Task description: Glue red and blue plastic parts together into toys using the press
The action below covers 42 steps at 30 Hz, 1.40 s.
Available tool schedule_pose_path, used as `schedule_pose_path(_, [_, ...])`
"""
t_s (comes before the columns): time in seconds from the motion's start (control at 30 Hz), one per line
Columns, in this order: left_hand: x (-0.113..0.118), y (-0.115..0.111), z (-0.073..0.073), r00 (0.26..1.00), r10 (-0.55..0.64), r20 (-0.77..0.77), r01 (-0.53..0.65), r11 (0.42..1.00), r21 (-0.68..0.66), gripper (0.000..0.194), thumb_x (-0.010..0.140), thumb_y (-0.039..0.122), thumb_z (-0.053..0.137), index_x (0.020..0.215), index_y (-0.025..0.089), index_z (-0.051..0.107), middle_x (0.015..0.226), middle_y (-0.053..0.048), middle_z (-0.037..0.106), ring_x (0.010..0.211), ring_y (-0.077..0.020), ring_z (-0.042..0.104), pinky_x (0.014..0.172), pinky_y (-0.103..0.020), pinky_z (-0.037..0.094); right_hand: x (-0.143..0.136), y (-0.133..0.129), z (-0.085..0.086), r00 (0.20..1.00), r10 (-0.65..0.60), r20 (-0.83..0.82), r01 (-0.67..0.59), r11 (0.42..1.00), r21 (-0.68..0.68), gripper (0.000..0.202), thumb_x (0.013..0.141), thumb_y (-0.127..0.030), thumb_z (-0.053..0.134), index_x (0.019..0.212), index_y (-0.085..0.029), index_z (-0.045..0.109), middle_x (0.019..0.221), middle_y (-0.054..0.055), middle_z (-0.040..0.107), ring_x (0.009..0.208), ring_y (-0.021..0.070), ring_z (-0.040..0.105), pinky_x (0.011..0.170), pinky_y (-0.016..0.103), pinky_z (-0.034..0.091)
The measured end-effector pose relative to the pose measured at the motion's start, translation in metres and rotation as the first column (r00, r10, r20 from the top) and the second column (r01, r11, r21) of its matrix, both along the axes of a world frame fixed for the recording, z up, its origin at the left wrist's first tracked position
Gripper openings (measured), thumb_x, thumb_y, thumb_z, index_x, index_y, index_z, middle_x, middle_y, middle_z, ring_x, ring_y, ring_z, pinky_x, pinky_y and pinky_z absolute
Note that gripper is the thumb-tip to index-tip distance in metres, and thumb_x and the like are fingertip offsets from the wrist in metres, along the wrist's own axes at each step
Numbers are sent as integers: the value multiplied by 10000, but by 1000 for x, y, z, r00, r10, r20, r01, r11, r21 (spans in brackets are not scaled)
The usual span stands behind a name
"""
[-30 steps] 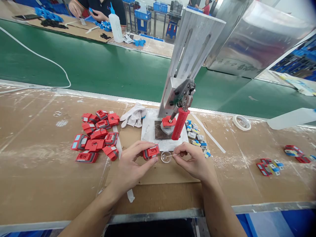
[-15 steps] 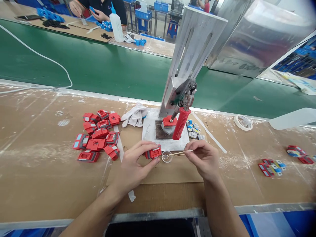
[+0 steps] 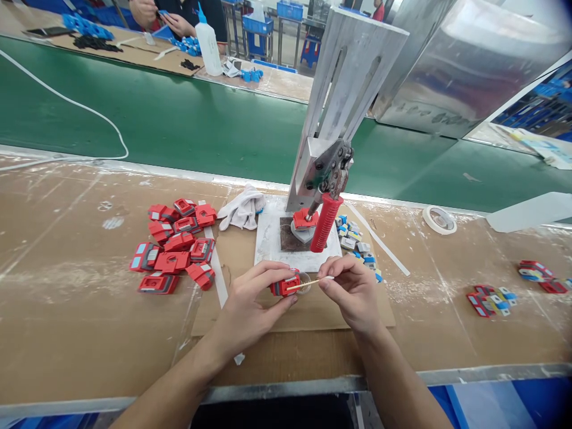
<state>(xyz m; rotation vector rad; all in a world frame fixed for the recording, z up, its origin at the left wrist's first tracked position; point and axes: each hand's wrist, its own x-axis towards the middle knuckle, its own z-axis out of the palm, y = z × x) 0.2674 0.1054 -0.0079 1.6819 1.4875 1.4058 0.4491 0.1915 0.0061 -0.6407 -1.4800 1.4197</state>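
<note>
My left hand (image 3: 254,301) grips a red toy car part (image 3: 282,286) between thumb and fingers. Pinched in my right hand (image 3: 353,292) is a thin wooden stick (image 3: 313,282), its tip at the face of the red part. A small clear cup (image 3: 305,279) sits just behind the stick, partly covered. Beyond my hands a toggle clamp with a red handle (image 3: 327,223) presses on another red part (image 3: 305,218) on a metal base plate (image 3: 268,238). Many red parts (image 3: 172,261) lie piled to the left, and small blue, white and yellow pieces (image 3: 351,235) lie right of the plate.
A white glove (image 3: 243,208) lies left of the plate. Tape (image 3: 440,220) and assembled red pieces (image 3: 491,300) are on the right. A tall metal bracket (image 3: 342,77) rises behind the clamp. Across the green belt (image 3: 179,125), a person's hands (image 3: 176,24) work near a bottle (image 3: 208,44).
My right hand has moved left, bringing the stick from the cup to the red part. My left hand has shifted slightly right with the part. The person opposite has moved a hand.
</note>
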Motion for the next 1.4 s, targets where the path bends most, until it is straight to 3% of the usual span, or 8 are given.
schedule_pose_path(0.37, [0,0,-4,1000,-4,-9,4,1000,22,284,820,84,775,1068,212,726,1072,-39,736,988,-151,712,893,-229,554,-2,-2,1,999,-4,45,4,1000,-2,232,832,-289,828,779,-211,616,751,24,719,672,147,677,588,245,549])
schedule_pose_path(1.13, [-2,1,-2,1000,-4,-9,4,1000,17,286,830,78,760,1079,217,727,1079,-42,737,994,-154,711,894,-234,562,1,0,-2,999,31,22,-31,1000,-6,168,815,-152,803,794,-213,648,765,11,720,694,128,672,614,218,538])
schedule_pose_path(1.4, [-4,-1,0,1000,7,-17,-7,1000,20,282,836,70,742,1077,215,727,1068,-40,724,978,-144,704,884,-224,556,3,1,-2,998,5,58,-6,1000,11,178,815,-181,809,781,-209,637,749,19,723,665,136,667,584,233,518])
